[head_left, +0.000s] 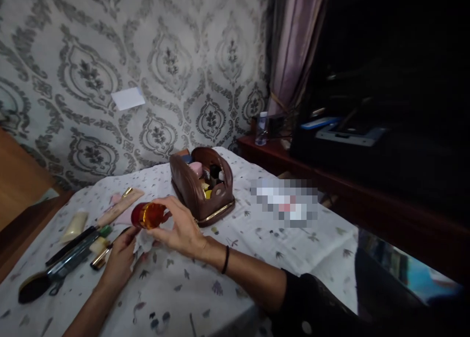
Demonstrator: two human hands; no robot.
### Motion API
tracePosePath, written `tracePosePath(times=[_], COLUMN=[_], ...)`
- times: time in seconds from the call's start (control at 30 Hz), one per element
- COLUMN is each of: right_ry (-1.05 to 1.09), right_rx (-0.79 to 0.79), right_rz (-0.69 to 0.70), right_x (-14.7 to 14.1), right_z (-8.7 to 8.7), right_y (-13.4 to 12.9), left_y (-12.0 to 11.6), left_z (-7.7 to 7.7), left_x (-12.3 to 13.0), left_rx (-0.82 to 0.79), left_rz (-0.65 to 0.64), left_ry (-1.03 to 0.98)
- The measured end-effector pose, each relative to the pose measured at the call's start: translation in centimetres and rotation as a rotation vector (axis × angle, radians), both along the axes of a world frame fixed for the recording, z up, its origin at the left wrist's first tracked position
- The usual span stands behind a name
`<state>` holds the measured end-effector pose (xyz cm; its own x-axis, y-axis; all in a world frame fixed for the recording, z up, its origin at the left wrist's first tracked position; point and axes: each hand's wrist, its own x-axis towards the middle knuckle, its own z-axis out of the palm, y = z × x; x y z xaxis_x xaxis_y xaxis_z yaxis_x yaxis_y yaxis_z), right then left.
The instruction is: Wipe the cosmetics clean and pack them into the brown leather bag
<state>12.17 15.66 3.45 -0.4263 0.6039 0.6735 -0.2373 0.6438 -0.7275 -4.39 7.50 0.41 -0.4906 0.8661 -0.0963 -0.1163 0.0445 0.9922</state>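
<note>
A: Principal item and location?

B: Translucent container (pixel 149 215), red and amber, gold-toned band. Held on its side above the cloth-covered table (pixel 183 305), toward the left edge, left of the brown cosmetic bag (pixel 184 189).

A: State of the hands?

B: Right hand (pixel 179 229): grasping the container's amber end, fingers over, thumb beneath. Left hand (pixel 121 253): fingers curled just under the red end, beside a white tissue (pixel 142 244); cannot tell whether it grips the tissue or supports the container.

A: Handling notes?

B: By judgement: stiff, fairly light, smooth-walled, therefore slippery. Glass or plastic undetermined; treat as fragile. Best hold: around the middle of the wall, fingers opposing thumb, second hand below. Tissue: soft, light, easily torn; pinch anywhere.

A: Adjacent stock?

B: Along the table's left edge: one long dark brush (pixel 35 286); one cream-coloured tube (pixel 75 226). Toward the far edge: the bag, open, small items inside, one pink (pixel 196 168).
</note>
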Motion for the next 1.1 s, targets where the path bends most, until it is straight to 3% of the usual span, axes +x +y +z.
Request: tracePosePath(times=[0.1, 0.2, 0.27, 0.33, 0.47, 0.57, 0.9, 1.1], right_ry=[0.11, 0.077, -0.071, -0.371, -0.884, -1.047, -1.139, -1.083], right_rx=[0.052, 0.014, 0.045, 0.124, 0.287, 0.399, 0.586, 0.592], right_rz=[-0.123, -0.253, -0.394, -0.515, -0.563, -0.599, -0.706, -0.67], right_x=[3.0, 6.2, 7.8, 8.7, 8.7, 8.2, 6.5, 5.9], right_z=[3.9, 7.5, 8.9, 9.5, 9.1, 8.6, 6.7, 5.3], right_y=[1.1, 4.4, 7.2, 9.7, 12.2, 12.5, 13.1, 14.1], left_y=[0.0, 0.1, 0.3, 0.5, 0.7, 0.7, 0.9, 0.6], left_z=[0.2, 0.2, 0.1, -0.3, -1.1, -1.4, -2.2, -1.3], left_x=[0.3, 0.4, 0.4, 0.5, 0.4, 0.2, -0.7, 0.0], left_rx=[-0.03, -0.032, -0.026, -0.03, -0.026, 0.015, 0.021, 0.004], left_rz=[-0.037, -0.033, -0.056, -0.092, -0.181, -0.212, -0.298, -0.299], left_ry=[-0.017, 0.007, 0.014, 0.019, 0.059, 0.094, 0.156, 0.203])
